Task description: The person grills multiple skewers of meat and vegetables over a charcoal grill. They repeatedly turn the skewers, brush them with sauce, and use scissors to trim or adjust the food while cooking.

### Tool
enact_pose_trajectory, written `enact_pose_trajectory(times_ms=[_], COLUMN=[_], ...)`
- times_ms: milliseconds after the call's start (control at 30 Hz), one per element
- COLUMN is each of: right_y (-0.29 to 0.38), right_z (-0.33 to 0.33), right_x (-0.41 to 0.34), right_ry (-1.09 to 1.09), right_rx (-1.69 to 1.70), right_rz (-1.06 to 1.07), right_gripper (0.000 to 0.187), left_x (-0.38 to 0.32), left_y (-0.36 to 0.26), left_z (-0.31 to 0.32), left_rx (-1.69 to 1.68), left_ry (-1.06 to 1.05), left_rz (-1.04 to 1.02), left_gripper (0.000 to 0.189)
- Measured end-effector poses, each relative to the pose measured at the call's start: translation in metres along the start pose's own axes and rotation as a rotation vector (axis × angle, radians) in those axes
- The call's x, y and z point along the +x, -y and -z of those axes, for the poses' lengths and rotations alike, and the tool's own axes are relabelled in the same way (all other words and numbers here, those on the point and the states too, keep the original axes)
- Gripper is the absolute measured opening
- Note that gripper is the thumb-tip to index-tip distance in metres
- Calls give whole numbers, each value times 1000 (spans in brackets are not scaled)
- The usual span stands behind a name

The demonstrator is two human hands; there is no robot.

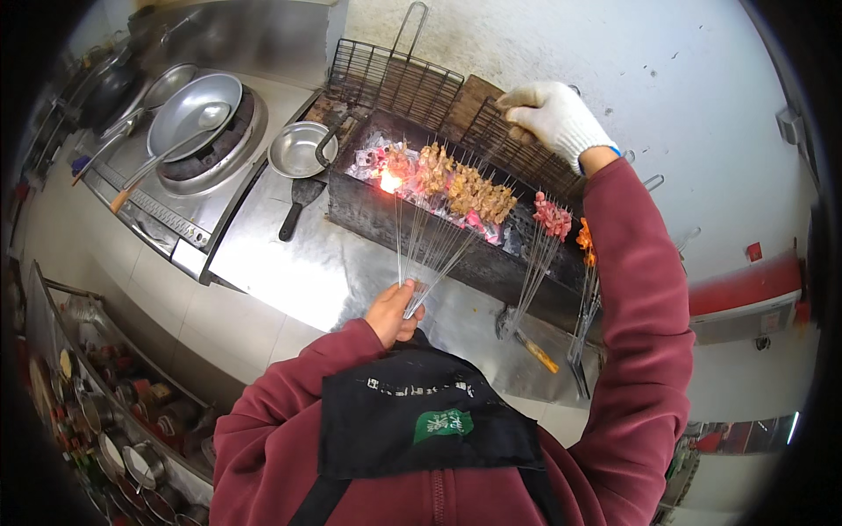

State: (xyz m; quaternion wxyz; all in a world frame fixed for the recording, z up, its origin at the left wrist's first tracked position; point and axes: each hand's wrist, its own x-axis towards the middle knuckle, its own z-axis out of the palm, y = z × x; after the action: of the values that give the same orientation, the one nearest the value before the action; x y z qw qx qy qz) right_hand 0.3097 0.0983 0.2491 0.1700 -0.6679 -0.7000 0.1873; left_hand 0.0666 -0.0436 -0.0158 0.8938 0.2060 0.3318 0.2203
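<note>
My left hand, bare, grips the lower ends of a fanned bunch of metal skewers. Their browned meat pieces lie over glowing coals, with a small flame at the left end. My right hand, in a white knit glove, is raised above the far side of the charcoal grill, fingertips drawn together and pointing down; whether they pinch anything cannot be told. Skewers of pinker meat rest farther right on the grill. Beside them, partly behind my right sleeve, are orange-coated skewers.
Wire grill baskets lean against the wall. Left of the grill are a metal bowl, a black-handled scraper and a wok with a ladle on a stove. A yellow-handled tool lies at the counter's front right.
</note>
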Motion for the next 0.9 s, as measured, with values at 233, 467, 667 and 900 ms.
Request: enact_pose_trajectory(times_ms=[233, 467, 667, 900], right_y=[16, 33, 51, 43], right_z=[-17, -32, -65, -64], right_x=[26, 46, 66, 92], right_ry=[23, 55, 218, 145], right_rx=[43, -34, 29, -319], right_rz=[-16, 70, -3, 125], right_gripper=[25, 25, 25, 25], left_x=[2, 4, 3, 1], left_y=[2, 4, 2, 0], left_z=[2, 5, 6, 4], left_rx=[-3, 4, 4, -6], left_ry=[32, 19, 9, 3], left_rz=[-21, -19, -3, 12], left_gripper=[29, 30, 31, 31])
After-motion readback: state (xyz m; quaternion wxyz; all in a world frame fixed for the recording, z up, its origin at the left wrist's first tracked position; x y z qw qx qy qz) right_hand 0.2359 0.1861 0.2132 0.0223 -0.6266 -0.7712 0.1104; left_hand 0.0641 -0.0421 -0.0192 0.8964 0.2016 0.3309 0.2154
